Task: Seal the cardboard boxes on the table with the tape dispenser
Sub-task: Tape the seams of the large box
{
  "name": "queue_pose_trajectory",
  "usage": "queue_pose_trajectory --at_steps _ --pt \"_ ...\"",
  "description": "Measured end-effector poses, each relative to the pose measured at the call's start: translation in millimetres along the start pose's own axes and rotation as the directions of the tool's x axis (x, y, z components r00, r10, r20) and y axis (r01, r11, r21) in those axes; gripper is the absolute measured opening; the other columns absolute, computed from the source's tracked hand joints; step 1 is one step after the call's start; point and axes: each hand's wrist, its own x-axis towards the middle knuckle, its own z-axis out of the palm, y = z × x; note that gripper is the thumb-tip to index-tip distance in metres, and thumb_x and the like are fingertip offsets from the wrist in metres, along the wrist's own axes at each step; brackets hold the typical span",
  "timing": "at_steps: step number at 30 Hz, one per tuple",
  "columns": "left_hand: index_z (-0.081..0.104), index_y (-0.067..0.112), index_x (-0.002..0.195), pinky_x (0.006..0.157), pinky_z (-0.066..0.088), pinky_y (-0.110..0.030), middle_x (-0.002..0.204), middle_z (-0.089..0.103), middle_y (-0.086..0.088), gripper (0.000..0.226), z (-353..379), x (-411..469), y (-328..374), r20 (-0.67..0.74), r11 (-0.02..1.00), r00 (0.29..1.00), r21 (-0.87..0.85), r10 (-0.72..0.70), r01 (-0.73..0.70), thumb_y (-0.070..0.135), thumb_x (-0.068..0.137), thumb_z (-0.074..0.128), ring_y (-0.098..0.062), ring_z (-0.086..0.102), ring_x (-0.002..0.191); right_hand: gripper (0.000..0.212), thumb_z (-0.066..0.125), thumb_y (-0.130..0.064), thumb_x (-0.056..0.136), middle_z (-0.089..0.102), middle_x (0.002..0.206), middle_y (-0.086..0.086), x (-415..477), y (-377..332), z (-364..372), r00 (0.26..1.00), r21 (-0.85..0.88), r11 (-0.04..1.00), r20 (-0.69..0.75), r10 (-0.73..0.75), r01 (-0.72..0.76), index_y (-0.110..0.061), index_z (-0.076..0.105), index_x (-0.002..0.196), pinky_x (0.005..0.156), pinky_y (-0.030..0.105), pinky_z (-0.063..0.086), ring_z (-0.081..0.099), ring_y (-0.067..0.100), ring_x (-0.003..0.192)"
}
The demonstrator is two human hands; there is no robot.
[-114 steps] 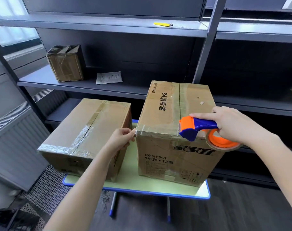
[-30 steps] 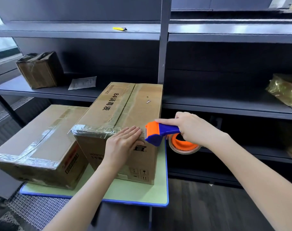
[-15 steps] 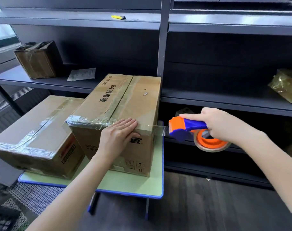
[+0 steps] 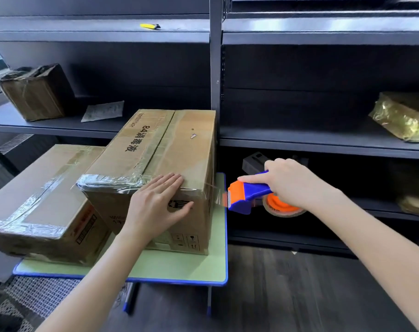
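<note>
- Pulling clear of the tall box (image 4: 170, 149), the tape dispenser (image 4: 249, 195) now sits just off that box's right front corner, right of centre in the frame. A second ago its orange head was on the front top edge, so the band along that edge looks to be laid from end to end.
- A short strip of clear tape (image 4: 215, 191) stretches from the corner to the dispenser's toothed edge and looks uncut. Judging from that, your next move is to fold it round onto the right side face and tear it off.
- Your right hand (image 4: 290, 180) is wrapped round the blue handle, with the forefinger lying along its top.
- Your left hand (image 4: 155, 204) lies flat with straight fingers, holding nothing, and presses on the front top edge. Nearly four seconds back it was at the left corner, so it has followed the tape across and is pinning it down.
- The tall box stands at the right end of the green surface (image 4: 179, 267). Its centre seam and near edge are taped; the far edge is too unclear to judge.
- The low box (image 4: 48, 188) at lower left, close beside the tall one, shows tape along its seam and near edge. It looks finished on the faces you can see.
- Behind them, the shelf (image 4: 299, 140) holds a small taped box (image 4: 33, 92) at upper left with a paper packet (image 4: 103, 110) beside it. A yellow cutter (image 4: 149, 26) lies on the level above, and a gold-wrapped bundle (image 4: 405, 116) sits at far right.
</note>
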Motion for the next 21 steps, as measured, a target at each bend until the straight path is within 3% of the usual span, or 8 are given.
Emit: queue_pose_trajectory --at_steps 3,6,10,13,15,17,21 --pt "0.065 0.005 0.118 0.106 0.038 -0.034 0.121 0.064 -0.008 0.056 -3.5 -0.8 10.5 0.040 1.000 0.999 0.021 -0.023 0.022 0.044 0.082 0.047 -0.020 0.057 0.119 0.061 0.020 -0.012 0.099 0.029 0.086 0.002 10.8 -13.4 4.0 0.999 -0.019 0.999 0.024 -0.033 0.033 -0.051 0.007 0.144 0.072 0.029 0.023 0.028 0.019 0.079" --pt "0.061 0.004 0.124 0.111 0.034 -0.039 0.128 0.059 -0.008 0.053 -1.8 0.2 22.0 0.056 0.998 0.996 -0.010 0.065 -0.064 0.033 0.082 0.044 -0.022 0.049 0.127 0.059 0.019 -0.013 0.100 0.020 0.072 0.000 21.4 -22.9 6.5 0.997 -0.029 0.997 0.040 -0.068 0.069 -0.051 0.009 0.144 0.073 0.030 0.023 0.028 0.020 0.080" --pt "0.063 0.005 0.121 0.110 0.033 -0.030 0.124 0.062 -0.007 0.050 4.5 6.0 37.7 0.057 0.994 0.995 -0.081 0.081 -0.076 0.029 0.081 0.047 -0.020 0.054 0.122 0.057 0.023 -0.014 0.100 0.017 0.069 -0.003 32.8 -24.6 1.8 0.993 0.007 0.997 0.079 -0.083 0.083 -0.051 0.016 0.143 0.075 0.030 0.024 0.046 0.026 0.097" --pt "0.069 0.006 0.112 0.103 0.038 -0.026 0.116 0.068 -0.005 0.045 5.7 9.1 41.2 -0.012 0.995 0.999 -0.085 0.042 -0.043 0.031 0.078 0.051 -0.019 0.062 0.112 0.054 0.026 -0.017 0.100 0.034 0.080 -0.003 39.3 -25.0 2.6 0.992 -0.005 0.998 0.104 -0.066 0.067 -0.051 0.023 0.141 0.077 0.030 0.028 0.049 0.026 0.107" --pt "0.071 0.008 0.107 0.099 0.041 -0.026 0.111 0.070 -0.003 0.042 8.7 9.2 42.6 -0.078 0.997 0.997 -0.072 0.027 -0.033 0.032 0.078 0.054 -0.017 0.064 0.107 0.050 0.027 -0.020 0.101 0.050 0.103 -0.001 39.0 -28.9 9.6 0.988 -0.090 0.993 0.138 -0.064 0.077 -0.052 0.029 0.139 0.084 0.032 0.033 0.048 0.026 0.111" --pt "0.073 0.009 0.101 0.095 0.044 -0.026 0.106 0.071 -0.001 0.038 14.0 9.4 45.9 -0.134 0.999 0.991 -0.047 0.001 -0.007 0.034 0.078 0.057 -0.016 0.066 0.102 0.050 0.028 -0.020 0.101 0.053 0.118 0.004 35.7 -32.3 21.9 0.978 -0.082 0.995 0.203 -0.039 0.057 -0.052 0.028 0.139 0.087 0.033 0.036 0.049 0.027 0.114" --pt "0.071 0.007 0.090 0.090 0.047 -0.030 0.097 0.072 -0.002 0.029 31.6 14.8 60.0 -0.220 0.996 0.972 0.023 -0.082 0.090 0.032 0.081 0.059 -0.018 0.067 0.094 0.058 0.033 -0.021 0.096 0.050 0.115 0.007 33.5 -23.3 24.4 0.975 0.011 0.983 0.134 0.180 -0.183 -0.049 0.014 0.144 0.079 0.031 0.033 0.050 0.028 0.109"
